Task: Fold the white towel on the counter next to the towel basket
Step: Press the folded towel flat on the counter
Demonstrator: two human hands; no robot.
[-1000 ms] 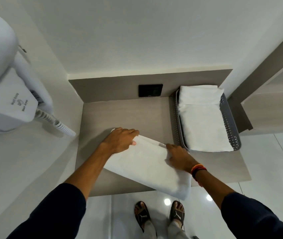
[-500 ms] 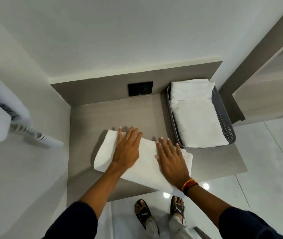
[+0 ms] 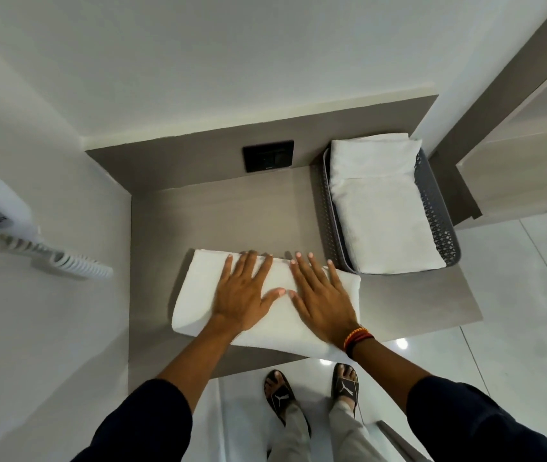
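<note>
A white towel (image 3: 195,295), folded into a thick rectangle, lies on the grey-brown counter (image 3: 225,221), its near edge at the counter's front. My left hand (image 3: 243,293) lies flat on its middle with the fingers spread. My right hand (image 3: 323,300), with a red and orange wrist band, lies flat beside it on the towel's right half. Neither hand grips anything. Just right of the towel stands the grey perforated towel basket (image 3: 438,208), holding folded white towels (image 3: 382,208).
A black wall socket (image 3: 268,156) sits on the counter's back panel. A white wall-mounted hair dryer with a coiled cord (image 3: 65,261) hangs on the left wall. A wooden shelf unit (image 3: 525,161) stands at the right. My sandalled feet (image 3: 312,391) are below the counter's front edge.
The towel has gone from a slanted strip held at its edges to a squared-up fold. Both hands moved onto its top and now lie flat, closer together.
</note>
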